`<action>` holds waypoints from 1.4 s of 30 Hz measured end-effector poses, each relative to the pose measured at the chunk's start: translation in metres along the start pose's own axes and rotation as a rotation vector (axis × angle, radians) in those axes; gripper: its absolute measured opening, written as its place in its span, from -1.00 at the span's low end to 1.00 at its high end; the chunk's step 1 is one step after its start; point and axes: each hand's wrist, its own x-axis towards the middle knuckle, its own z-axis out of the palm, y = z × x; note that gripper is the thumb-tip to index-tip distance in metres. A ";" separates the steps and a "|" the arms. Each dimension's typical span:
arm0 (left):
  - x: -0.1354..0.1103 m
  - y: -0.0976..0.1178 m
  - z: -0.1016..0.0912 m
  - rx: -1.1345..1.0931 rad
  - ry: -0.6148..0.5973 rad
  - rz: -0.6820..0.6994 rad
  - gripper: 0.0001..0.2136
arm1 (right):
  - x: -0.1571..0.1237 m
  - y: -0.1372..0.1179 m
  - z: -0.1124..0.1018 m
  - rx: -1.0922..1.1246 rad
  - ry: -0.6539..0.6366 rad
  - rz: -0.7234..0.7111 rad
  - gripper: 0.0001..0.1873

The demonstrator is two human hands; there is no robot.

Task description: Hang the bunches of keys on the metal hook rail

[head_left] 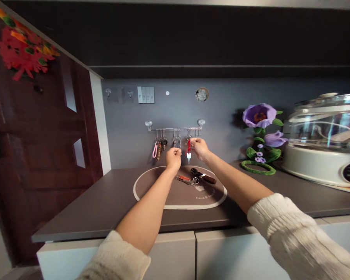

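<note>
Both my arms reach to a metal hook rail (175, 128) on the grey wall. My right hand (198, 148) is pinched at the ring of a red key fob (188, 147) hanging from a hook on the rail. My left hand (173, 158) is closed in a loose fist just left of the fob, below another hanging key; what it holds, if anything, is hidden. More keys with a pink strap (154, 150) hang at the rail's left end. On an oval brown mat (151, 194) below lie two key bunches (196, 177).
The mat rests on a dark countertop (84, 206) over white cabinets. A purple knitted flower (259, 134) and a white steamer with a clear lid (323, 144) stand at the right. A dark wooden door (37, 155) is at the left. Light switches (146, 94) sit above the rail.
</note>
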 end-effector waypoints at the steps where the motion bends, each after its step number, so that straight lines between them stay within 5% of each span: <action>1: 0.000 -0.001 0.000 0.002 0.002 -0.007 -0.95 | 0.005 -0.002 0.000 0.009 0.031 0.016 -0.93; 22: 0.002 -0.001 0.001 0.037 0.004 -0.040 -0.91 | 0.041 0.004 0.014 0.120 0.282 0.205 -0.86; 42: -0.009 0.020 -0.013 0.124 -0.230 -0.224 -0.92 | 0.007 0.015 -0.018 -0.098 0.130 0.112 -0.82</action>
